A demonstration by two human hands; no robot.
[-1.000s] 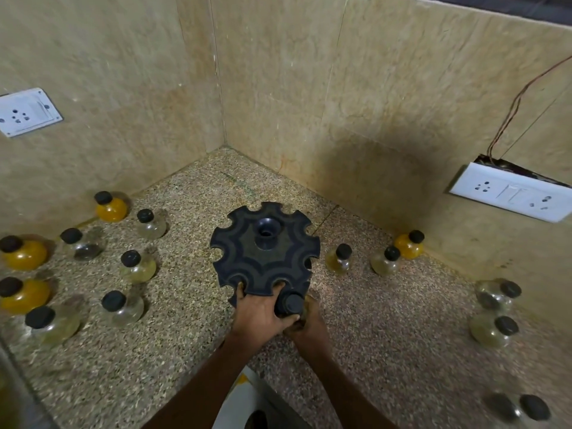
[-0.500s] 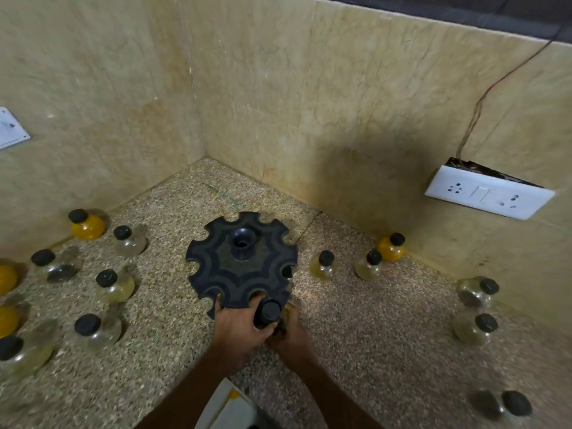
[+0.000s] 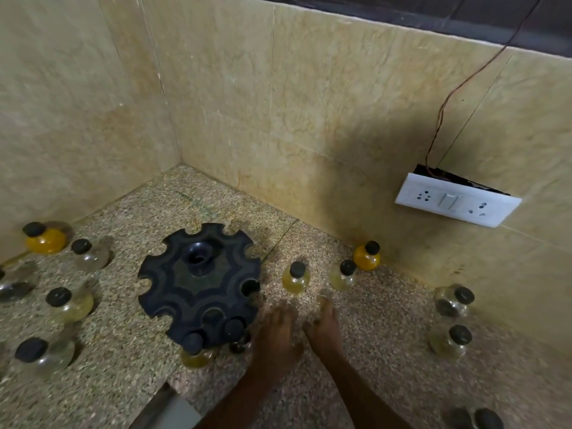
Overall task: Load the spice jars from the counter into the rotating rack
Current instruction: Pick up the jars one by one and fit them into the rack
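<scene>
Speckled counter (image 3: 371, 351): blurred hands (image 3: 297, 329), fingers indistinct.

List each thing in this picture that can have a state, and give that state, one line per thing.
Rotating rack: upright on the counter, two capped jars in its near slots, most slots empty.
Yellow jar in rack: hanging in a slot, capped.
Dark jar in rack: in a slot, capped.
Two pale jars right of rack: standing, capped, not loaded.
Left hand: blurred, holding nothing.
Right hand: blurred, holding nothing.
Wall switch: position unclear.
</scene>
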